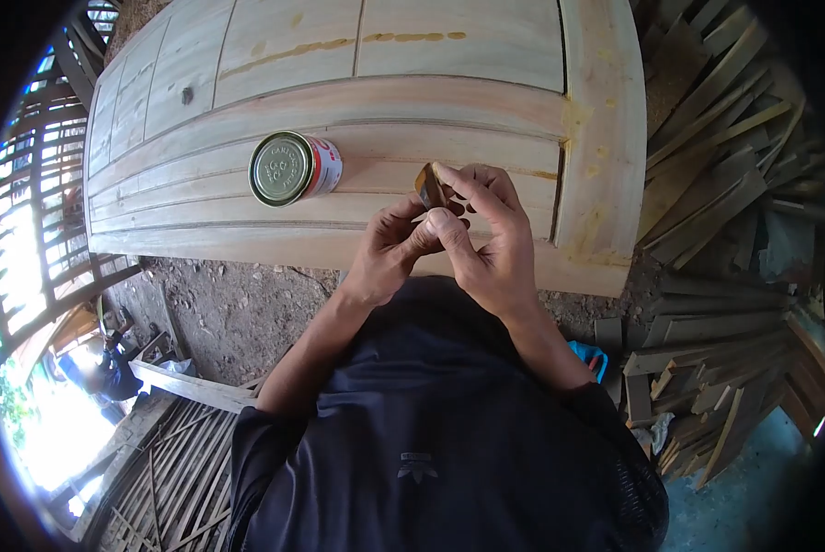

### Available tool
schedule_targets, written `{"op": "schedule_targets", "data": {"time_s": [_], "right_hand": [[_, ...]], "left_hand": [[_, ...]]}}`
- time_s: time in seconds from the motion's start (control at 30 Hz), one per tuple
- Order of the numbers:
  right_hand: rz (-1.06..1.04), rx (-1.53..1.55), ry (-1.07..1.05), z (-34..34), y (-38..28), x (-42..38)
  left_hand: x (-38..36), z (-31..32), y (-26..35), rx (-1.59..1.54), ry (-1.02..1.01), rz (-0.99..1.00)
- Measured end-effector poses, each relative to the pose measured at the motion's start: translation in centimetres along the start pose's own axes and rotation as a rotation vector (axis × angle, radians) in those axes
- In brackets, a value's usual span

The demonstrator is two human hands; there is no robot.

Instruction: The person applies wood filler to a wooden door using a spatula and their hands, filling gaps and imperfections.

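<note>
A small flat piece (428, 187), brown on one side and dark grey on the other, stands tilted between my two hands above a wooden door panel (412, 101). My left hand (389, 248) pinches its lower end with thumb and fingers. My right hand (495, 230) is closed on it too, a finger at its top edge and the thumb near its base. Whether it is a scraper blade or a folded sheet I cannot make out. To the left, a tin can (284, 170) with a metal lid and red-and-white label sits on the panel, apart from both hands.
Brown filler streaks (293, 55) mark the panel's far boards. Stacked wood offcuts (707, 368) and loose boards (716, 138) lie to the right. Thin wooden strips (169, 469) cover the ground at lower left. Another person (114, 368) is at the far left.
</note>
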State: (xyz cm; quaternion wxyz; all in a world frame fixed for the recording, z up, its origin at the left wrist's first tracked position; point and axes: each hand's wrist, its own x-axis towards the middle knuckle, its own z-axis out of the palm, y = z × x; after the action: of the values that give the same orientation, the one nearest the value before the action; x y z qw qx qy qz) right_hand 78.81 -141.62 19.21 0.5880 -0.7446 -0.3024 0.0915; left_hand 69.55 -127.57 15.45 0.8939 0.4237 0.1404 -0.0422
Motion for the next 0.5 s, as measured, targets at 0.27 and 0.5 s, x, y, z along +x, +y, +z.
{"op": "schedule_targets", "data": {"time_s": [0.27, 0.5], "right_hand": [[0.079, 0.281, -0.035, 0.3, 2.3, -0.7], [0.656, 1.042, -0.066, -1.4, 1.9, -0.4]], "left_hand": [[0.2, 0.2, -0.3, 0.023, 0.028, 0.032], [0.3, 0.1, -0.3, 0.089, 0.119, -0.045]]}}
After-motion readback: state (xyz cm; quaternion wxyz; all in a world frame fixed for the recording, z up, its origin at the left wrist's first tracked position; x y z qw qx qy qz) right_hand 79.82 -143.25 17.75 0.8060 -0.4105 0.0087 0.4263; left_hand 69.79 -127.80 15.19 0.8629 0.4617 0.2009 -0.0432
